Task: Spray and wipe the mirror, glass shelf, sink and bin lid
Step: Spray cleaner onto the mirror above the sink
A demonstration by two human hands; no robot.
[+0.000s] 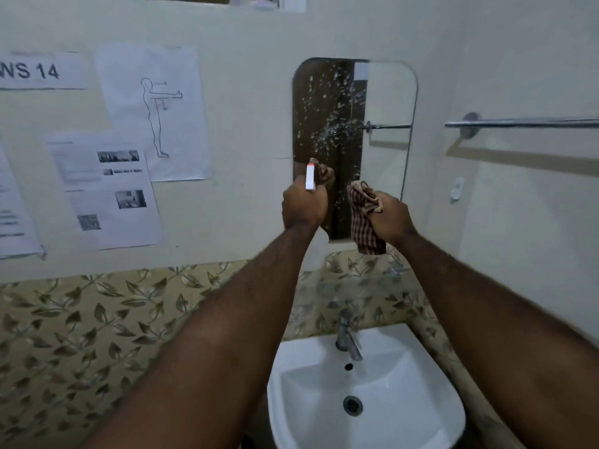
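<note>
A rounded wall mirror (385,102) hangs above the sink, its left half speckled with spray droplets. My left hand (303,205) is raised in front of the mirror's lower left corner, gripping a white spray bottle (310,177) with a red tip. My right hand (390,217) is level with it at the mirror's lower edge, clutching a brown checked cloth (364,218) that hangs down. A clear glass shelf (356,281) sits just under the mirror. Below it is the white sink (421,400) with a metal tap (348,335). No bin lid is in view.
Several printed paper sheets (152,111) are taped to the wall on the left. A chrome towel rail (525,123) runs along the right wall. A small white hook (457,188) is right of the mirror. Leaf-patterned tiles (97,319) cover the lower wall.
</note>
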